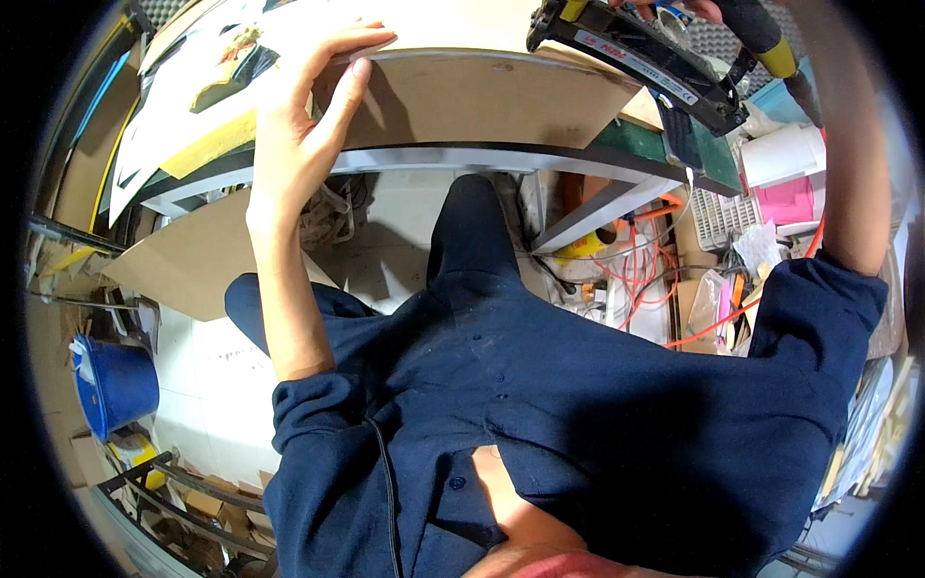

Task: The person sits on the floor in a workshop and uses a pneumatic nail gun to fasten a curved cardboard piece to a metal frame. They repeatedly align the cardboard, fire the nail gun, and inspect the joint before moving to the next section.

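Observation:
A thin brown board (482, 101) stands on its long edge along the near side of the workbench. My left hand (313, 111) grips its upper left edge, with the fingers laid over the top and the thumb against the near face. At the upper right, my right hand (705, 9) holds a black nail gun (641, 69) with a long labelled magazine, low over the board's right end. Only a few fingers of that hand show; the rest is cut off by the picture's top or hidden by the tool. A black-and-yellow part (763, 40) rises beside it.
Yellow and dark scraps (231, 82) lie at the bench's left. Another brown sheet (193, 260) leans below. A blue bucket (116, 385) stands on the floor at left. Orange cables (641, 279), a white keyboard (723, 222) and a pink box (785, 200) crowd the right.

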{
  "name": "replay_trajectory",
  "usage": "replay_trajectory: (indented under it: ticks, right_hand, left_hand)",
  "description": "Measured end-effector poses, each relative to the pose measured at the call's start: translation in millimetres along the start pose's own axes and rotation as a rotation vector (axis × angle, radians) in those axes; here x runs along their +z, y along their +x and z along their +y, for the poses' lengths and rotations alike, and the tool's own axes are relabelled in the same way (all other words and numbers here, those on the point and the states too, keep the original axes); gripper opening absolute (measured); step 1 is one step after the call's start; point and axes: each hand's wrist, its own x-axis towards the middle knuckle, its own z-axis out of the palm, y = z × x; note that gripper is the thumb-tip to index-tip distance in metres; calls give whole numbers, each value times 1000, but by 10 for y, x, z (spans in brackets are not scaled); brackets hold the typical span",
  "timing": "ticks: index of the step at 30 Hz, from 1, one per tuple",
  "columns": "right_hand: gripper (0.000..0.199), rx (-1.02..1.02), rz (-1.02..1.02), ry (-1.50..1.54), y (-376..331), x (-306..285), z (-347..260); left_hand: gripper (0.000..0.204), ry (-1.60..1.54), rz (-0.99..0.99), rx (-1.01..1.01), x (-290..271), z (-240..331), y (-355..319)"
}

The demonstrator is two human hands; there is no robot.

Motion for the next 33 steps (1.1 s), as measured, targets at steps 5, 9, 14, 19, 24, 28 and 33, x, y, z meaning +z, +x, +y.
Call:
replay_trajectory:
  ticks: [5,9,14,19,24,28,33]
  right_hand:
    - [46,-70,-72,21,-55,-35,-61]
    - [46,-78,-67,9,-35,-5,-43]
    - [45,-85,-66,8,-15,11,-36]
    - [44,-97,-70,3,-2,12,-52]
    - [44,-111,-63,-12,1,-5,-45]
    - [44,-67,-11,-23,-158,-56,14]
    - [44,28,285,-73,-531,-21,888]
  left_hand:
    - [22,22,-8,-6,-15,3,10]
    - [24,-4,-36,-66,-19,36,-22]
    - [25,49,-21,-15,3,68,14]
    - [25,44,-37,-22,-13,41,5]
    - [25,-1,-44,-61,-49,38,-14]
    - [24,15,-18,33,18,-2,45]
    - [34,202,-39,49,-73,86,-12]
